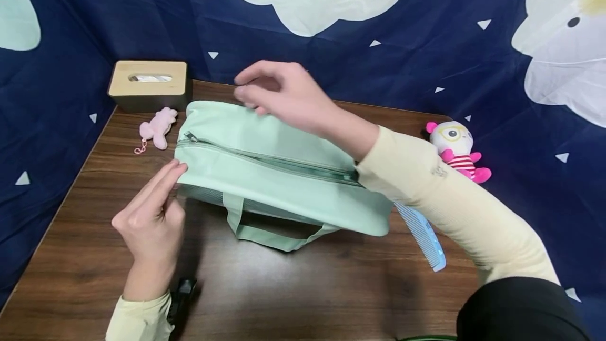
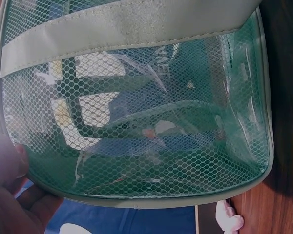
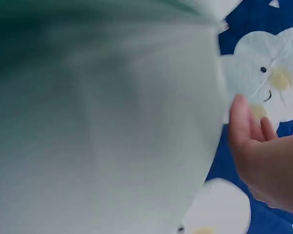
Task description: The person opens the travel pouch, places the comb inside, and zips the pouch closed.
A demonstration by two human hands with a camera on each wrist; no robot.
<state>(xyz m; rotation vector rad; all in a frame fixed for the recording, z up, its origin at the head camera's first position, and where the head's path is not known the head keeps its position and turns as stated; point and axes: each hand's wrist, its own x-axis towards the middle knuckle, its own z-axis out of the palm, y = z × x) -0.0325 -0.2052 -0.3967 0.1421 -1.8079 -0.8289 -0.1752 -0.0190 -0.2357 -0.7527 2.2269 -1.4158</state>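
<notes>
A mint-green zippered bag lies across the middle of the wooden counter, its zipper running from about 9 o'clock to 3 o'clock along the top and closed as far as the head view shows. A looped carry handle hangs off its near side toward 6 o'clock. The left hand sits at the bag's 9 o'clock end with its fingers straight and together, the fingertips resting against the corner of the fabric; nothing is curled round it. In the left wrist view the bag's mesh side panel fills the frame, with a clear plastic lining behind the netting and the fingers at its lower left edge. The right hand is over the far edge of the bag at about 12 o'clock, palm down, fingers relaxed and slightly bent; whether they touch the fabric cannot be told. The right wrist view shows only blurred pale green cloth with the loose fingers beside it. A wooden tissue box stands at 10 o'clock, with a small pink plush keychain just in front of it. A blue comb lies at 4 o'clock, partly under the right sleeve, and a white-and-pink plush toy sits at 3 o'clock.
</notes>
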